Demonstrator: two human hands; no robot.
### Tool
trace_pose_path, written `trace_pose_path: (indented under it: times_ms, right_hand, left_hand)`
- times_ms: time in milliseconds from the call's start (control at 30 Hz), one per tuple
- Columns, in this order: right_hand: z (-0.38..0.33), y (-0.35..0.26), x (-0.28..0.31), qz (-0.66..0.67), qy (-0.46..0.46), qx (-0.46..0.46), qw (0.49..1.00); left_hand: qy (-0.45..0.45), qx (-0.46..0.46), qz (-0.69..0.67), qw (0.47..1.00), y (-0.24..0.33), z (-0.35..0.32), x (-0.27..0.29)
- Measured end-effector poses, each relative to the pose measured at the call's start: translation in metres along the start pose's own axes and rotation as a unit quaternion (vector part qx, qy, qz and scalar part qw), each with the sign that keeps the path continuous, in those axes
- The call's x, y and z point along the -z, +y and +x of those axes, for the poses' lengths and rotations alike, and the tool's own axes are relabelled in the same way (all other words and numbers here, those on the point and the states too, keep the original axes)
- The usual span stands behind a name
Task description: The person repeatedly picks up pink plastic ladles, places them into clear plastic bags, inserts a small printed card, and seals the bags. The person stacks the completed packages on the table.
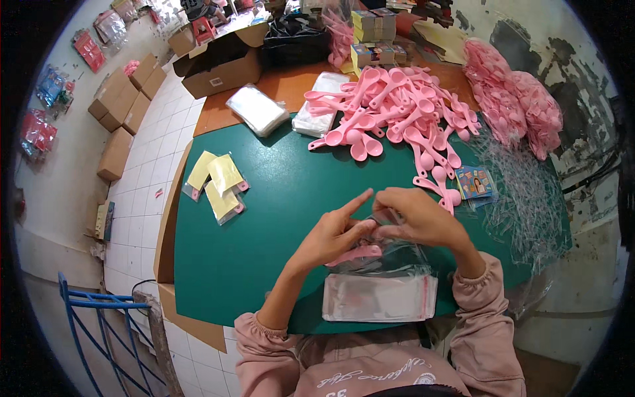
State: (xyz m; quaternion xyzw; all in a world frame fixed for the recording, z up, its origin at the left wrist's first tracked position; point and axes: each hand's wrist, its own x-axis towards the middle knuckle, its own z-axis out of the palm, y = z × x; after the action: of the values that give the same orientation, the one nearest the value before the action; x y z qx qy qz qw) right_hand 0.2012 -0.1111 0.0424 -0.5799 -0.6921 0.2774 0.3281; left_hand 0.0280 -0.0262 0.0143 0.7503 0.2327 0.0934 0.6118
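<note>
Above the near part of the green table, my left hand (331, 237) pinches a clear plastic bag (407, 256) between thumb and fingers, its index finger stretched out. My right hand (421, 215) is closed on the same bag from the other side, fingers curled downward. A pink measuring spoon (357, 255) shows by its handle just below my left fingers; whether it lies inside the bag I cannot tell. Nearest to me lies a stack of clear plastic bags (370, 298). Right of my right hand sit small printed cards (475, 182).
Pink measuring spoons (403, 99) lie heaped at the far right. Packed pouches with yellow cards (223, 173) rest at the left. Bag bundles (258, 110) and an open carton (218, 73) stand farther back. Loose plastic wrap (529, 205) covers the right edge.
</note>
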Motion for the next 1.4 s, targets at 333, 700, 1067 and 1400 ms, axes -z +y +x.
trace_pose_path:
  times_ms: [333, 700, 1067, 1400]
  right_hand:
    - [0.004, 0.039, -0.003, 0.207, -0.024, -0.119, 0.971]
    - [0.0, 0.04, -0.006, 0.215, -0.017, -0.179, 0.96]
    - [-0.003, 0.033, -0.007, 0.258, -0.019, -0.115, 0.959]
    - [-0.001, 0.035, -0.012, 0.225, -0.03, -0.143, 0.963]
  left_hand:
    - [-0.072, 0.022, -0.05, 0.996, -0.039, -0.016, 0.05]
    - [-0.018, 0.037, -0.055, 0.998, -0.033, -0.011, 0.042]
    - [0.069, -0.013, -0.098, 0.993, -0.06, -0.003, 0.034]
    - [0.077, -0.055, -0.14, 0.986, -0.044, -0.007, 0.033]
